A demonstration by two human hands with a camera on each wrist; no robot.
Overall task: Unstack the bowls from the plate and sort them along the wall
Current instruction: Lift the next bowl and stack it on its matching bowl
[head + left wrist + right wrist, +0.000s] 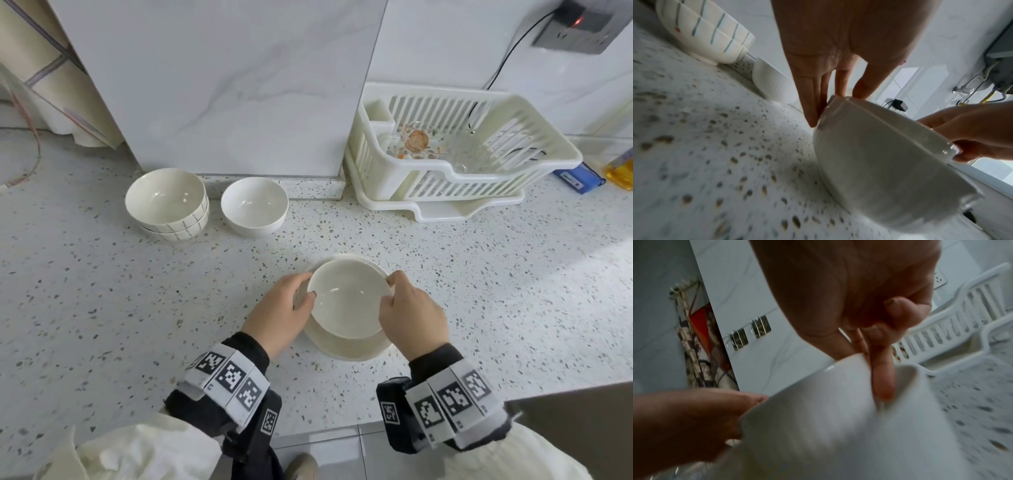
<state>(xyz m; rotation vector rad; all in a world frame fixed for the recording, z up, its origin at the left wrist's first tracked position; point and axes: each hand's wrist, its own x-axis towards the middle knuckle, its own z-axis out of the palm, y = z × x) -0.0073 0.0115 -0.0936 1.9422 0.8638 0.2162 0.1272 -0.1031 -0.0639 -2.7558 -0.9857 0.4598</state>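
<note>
A plain white bowl (347,301) is held tilted just over a cream plate (346,351) near the counter's front edge. My left hand (305,291) pinches its left rim, thumb inside and fingers outside. On the opposite rim my right hand (392,291) pinches the same way. The left wrist view shows the bowl (890,170) from below, with left fingers (813,105) along its wall. In the right wrist view a right finger (882,378) lies against the bowl (818,426). Two stacked striped bowls (168,204) and another white bowl (254,205) stand by the wall.
A white dish rack (455,150) on its tray holds glassware at the back right. Beyond it lie a blue box (579,178) and a yellow bottle (620,168). A cable runs from the wall socket (575,25). The speckled counter (102,308) ends just in front of me.
</note>
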